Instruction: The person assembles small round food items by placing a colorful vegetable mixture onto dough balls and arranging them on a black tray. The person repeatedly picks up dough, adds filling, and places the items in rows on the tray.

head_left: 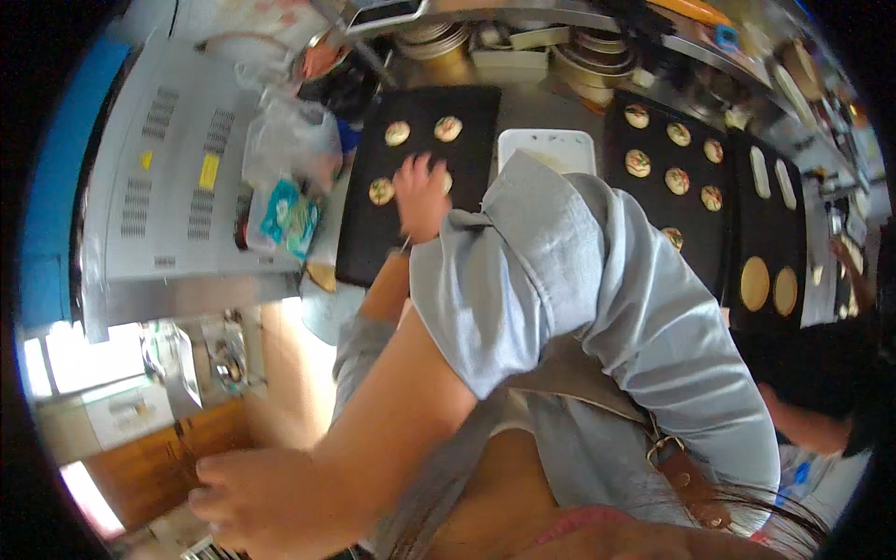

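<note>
While co-worker's hand [422, 198] crowds tray [369, 252], L hand [245, 499] hangs low.

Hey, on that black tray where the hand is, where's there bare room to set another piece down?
On the left black tray, the lower part below the hand is bare, down to its near edge. The top rows hold topped dough rounds. The right black tray is crowded with rounds; a grey sleeve hides its near end.

A hand [422, 194] rests spread on a black tray [373, 243], touching 1 of 4 round topped dough pieces [448, 128]. Another hand [252, 499] is low at the left. A white dish [547, 149] stands beside the tray.
</note>
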A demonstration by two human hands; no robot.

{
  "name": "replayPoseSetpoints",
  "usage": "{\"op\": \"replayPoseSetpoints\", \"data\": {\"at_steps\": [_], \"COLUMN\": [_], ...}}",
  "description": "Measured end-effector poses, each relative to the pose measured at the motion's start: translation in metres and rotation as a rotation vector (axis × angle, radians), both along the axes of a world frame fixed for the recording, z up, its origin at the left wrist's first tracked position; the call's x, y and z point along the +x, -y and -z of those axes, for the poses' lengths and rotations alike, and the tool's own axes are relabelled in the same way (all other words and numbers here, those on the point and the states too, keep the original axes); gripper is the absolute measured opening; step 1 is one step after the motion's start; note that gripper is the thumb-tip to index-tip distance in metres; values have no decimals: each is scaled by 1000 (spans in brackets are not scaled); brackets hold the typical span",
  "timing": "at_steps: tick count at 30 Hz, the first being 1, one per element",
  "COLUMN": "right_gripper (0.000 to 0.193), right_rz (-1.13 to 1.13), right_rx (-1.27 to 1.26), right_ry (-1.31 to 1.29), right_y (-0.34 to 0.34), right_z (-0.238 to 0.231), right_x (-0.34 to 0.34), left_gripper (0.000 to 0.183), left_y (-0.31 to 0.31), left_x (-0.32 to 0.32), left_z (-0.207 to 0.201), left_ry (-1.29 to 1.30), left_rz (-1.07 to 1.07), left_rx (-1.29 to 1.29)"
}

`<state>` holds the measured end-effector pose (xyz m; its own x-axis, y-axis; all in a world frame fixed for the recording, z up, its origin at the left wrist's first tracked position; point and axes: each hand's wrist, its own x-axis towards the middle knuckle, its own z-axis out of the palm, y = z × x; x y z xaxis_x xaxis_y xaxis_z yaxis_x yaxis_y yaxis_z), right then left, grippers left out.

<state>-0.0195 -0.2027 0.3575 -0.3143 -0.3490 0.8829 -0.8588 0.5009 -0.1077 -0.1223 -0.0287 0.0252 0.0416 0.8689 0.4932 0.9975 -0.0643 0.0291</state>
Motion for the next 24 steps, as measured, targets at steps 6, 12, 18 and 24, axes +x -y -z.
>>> {"op": "replayPoseSetpoints", "data": {"at_steps": [6, 12, 18, 24], "right_gripper": [31, 40, 49, 58], "right_rz": [7, 28, 34, 44], "right_rx": [17, -16, -80, -235], "right_ry": [41, 97, 153, 227], "right_y": [-29, -48, -58, -87], "right_z": [-5, -9, -4, 6], "right_x": [22, 32, 42, 79], "left_gripper": [39, 35, 43, 33], "left_y": [132, -40, -117, -95], "left_x": [-5, 44, 198, 206], "left_z": [-36, 3, -109, -101], "left_ry": [51, -49, -7, 127], "left_rz": [111, 554, 894, 919], "left_rx": [-305, -63, -33, -21]}}
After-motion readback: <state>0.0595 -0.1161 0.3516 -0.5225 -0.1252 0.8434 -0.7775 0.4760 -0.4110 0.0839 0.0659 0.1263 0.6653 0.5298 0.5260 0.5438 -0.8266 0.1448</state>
